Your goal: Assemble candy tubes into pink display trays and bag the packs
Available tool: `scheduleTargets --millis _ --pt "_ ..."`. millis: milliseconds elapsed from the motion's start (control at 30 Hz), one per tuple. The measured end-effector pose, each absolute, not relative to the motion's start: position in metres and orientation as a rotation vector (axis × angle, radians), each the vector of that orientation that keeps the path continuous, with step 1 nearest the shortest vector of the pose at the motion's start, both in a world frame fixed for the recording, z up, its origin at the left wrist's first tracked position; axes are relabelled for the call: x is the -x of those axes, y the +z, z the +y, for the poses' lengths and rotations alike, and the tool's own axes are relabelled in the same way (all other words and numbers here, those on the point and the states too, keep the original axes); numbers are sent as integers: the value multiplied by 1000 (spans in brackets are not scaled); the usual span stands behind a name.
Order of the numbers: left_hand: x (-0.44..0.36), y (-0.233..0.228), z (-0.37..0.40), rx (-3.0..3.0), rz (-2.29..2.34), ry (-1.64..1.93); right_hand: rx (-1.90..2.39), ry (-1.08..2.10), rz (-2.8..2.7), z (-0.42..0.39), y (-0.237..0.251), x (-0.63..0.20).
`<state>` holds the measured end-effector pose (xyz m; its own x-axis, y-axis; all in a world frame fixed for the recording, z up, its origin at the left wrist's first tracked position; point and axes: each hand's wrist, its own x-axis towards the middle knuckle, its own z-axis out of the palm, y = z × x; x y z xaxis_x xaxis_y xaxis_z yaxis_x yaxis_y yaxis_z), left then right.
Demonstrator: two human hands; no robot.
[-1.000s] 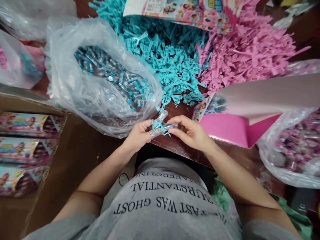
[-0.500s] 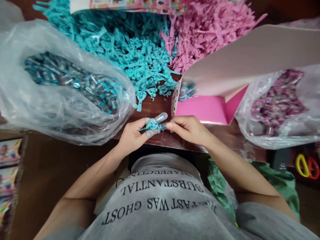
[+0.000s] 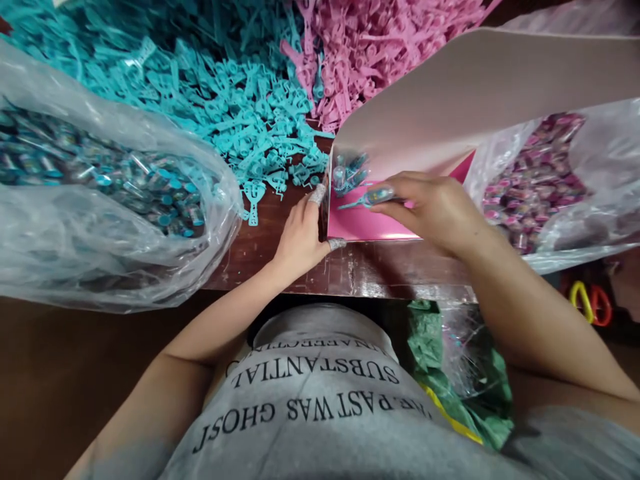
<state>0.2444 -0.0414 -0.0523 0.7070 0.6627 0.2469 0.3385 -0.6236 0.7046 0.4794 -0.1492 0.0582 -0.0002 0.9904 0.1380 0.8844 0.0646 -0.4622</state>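
My right hand point(image 3: 425, 207) is closed on a small blue plastic toy with a clear capped tube point(image 3: 379, 195), held low inside the open cardboard box point(image 3: 395, 223) with a pink inner face. A thin blue stem on the toy points left. More blue toys with clear tubes point(image 3: 349, 173) lie in the box's left corner. Against the outside of the box's left wall rests my left hand point(image 3: 303, 233), its thumb and fingers apart. Silvery tape wraps the thumb and a fingertip; its other fingers are partly hidden.
Loose turquoise plastic pieces point(image 3: 240, 107) heap at the back left, pink ones point(image 3: 380, 53) beside them. A clear bag of blue-capped tubes point(image 3: 125, 180) stands left, one of pink tubes point(image 3: 535, 173) right. The brown table's front edge point(image 3: 320, 287) runs before me; yellow- and red-handled scissors point(image 3: 590, 303) lie lower right.
My right hand has carried the blue toy from in front of me into the box. My left hand has let go of it and moved to the box's left wall. The view has shifted.
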Motion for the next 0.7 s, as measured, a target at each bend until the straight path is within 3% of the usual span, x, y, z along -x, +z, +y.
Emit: scheduleTargets --millis 267,467,700 --pt "-250 -55 -50 -2369 896 512 2032 258 -2285 -112 56 -475" --pt "-213 -30 -21 -2443 1209 593 2010 1 -2064 -120 52 -450" --pt "-196 -37 24 -2428 1537 443 2144 111 -1969 -121 37 -444"
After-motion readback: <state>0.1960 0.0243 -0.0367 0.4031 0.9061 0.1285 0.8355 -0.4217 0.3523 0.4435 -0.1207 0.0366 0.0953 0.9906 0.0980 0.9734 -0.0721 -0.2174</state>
